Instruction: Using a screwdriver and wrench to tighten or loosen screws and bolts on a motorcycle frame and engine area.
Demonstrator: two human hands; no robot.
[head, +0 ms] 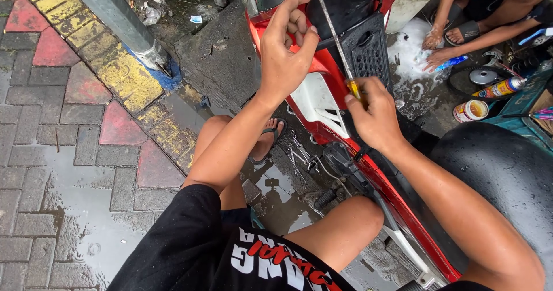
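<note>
While crouched beside a red motorbike (pixel 340 104), gripped a yellow-handled screwdriver (pixel 344 61) in the right hand (pixel 374 115), steel shaft angled up across the black ribbed footboard (pixel 368 55). Pinched the glossy red panel edge with the left hand (pixel 286 52). Spanners (pixel 299 153) strewn on wet concrete below.

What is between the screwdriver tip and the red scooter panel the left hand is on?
Nothing visible. The right hand grips the screwdriver, whose shaft runs bare past the black footboard toward the red panel by the left hand. The tip itself is hidden.
</note>
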